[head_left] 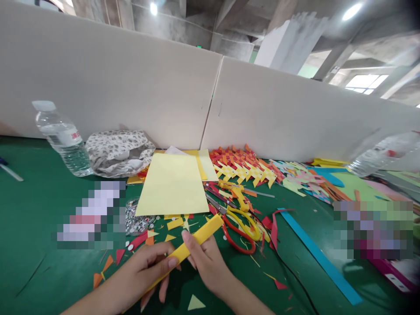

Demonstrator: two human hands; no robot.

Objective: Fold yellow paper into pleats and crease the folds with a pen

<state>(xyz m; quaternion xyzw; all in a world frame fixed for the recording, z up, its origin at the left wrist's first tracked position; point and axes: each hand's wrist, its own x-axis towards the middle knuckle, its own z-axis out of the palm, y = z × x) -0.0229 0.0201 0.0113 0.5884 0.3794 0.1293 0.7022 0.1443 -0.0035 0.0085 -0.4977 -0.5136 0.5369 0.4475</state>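
A folded yellow paper strip [210, 227] runs diagonally between my two hands, above the green table. My left hand [149, 267] grips its lower part, thumb on top and fingers beneath. Higher up, my right hand [205, 256] pinches the same strip, its thumb lying on the upper face. Just beyond the strip are scissors [244, 223] with red and yellow handles, and a yellow glue gun [239, 192]. Pale yellow paper sheets [173, 183] lie behind my hands. Paper scraps [175, 223] in yellow, orange and red are scattered around.
Woven paper fish shapes [244, 166] lie by the white partition [147, 83]. A water bottle [64, 140] and a patterned cloth bag [118, 153] stand at the left. On the right are a blue paper strip [321, 256], a black cord [292, 273] and another bottle [382, 153].
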